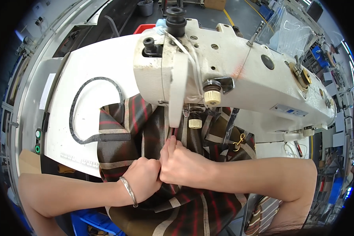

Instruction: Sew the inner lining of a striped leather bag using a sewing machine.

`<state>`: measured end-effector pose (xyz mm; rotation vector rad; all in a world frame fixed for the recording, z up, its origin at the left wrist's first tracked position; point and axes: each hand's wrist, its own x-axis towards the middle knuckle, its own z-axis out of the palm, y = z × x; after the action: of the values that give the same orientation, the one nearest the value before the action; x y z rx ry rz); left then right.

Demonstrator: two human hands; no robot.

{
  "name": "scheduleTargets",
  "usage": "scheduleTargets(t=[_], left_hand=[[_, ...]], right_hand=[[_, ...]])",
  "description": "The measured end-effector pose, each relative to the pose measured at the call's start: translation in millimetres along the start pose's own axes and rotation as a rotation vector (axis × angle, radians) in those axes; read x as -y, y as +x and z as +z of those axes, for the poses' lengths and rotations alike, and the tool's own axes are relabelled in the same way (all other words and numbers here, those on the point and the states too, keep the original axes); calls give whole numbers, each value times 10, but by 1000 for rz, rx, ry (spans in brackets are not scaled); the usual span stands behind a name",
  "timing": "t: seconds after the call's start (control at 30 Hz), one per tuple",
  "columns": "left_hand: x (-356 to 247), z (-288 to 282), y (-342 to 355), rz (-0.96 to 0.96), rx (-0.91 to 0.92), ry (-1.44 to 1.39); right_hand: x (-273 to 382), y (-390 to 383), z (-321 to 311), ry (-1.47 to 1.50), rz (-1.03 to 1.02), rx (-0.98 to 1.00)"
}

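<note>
A striped bag (118,155) in dark brown, red and beige lies bunched under the head of a white sewing machine (232,67). My left hand (142,177), with a silver bracelet at the wrist, is closed in a fist on the bag's fabric. Right against it, my right hand (185,163) grips the same fabric, its fingers pressed together and pointing toward the needle area. The machine's head hides the needle itself. From the bag's left side a dark strap handle (71,114) loops over the table. A gold snap hook (239,141) hangs on the bag's right side.
The white sewing table (94,63) has a printed ruler scale (78,159) near its front edge. A red bin (144,28) stands behind the machine. Below the table at left is a blue stool or crate (96,220). Another piece of striped fabric (263,214) lies at lower right.
</note>
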<state>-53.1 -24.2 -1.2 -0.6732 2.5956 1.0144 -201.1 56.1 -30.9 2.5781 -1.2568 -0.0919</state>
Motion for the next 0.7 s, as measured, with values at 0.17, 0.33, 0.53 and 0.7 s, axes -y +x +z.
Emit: scheduleTargets(t=[0.17,0.33,0.53,0.7], left_hand=[[177,-411,239,148,407,298],[404,-229,250,642,-260,678],[701,-83,97,637,-301,746],[598,-81,283,607,-119,703]], right_hand=[[99,57,146,189,170,14],[-9,-143,184,203,109,-6],[-115,-179,135,260,68,98],[39,-107,-68,423,324,135]])
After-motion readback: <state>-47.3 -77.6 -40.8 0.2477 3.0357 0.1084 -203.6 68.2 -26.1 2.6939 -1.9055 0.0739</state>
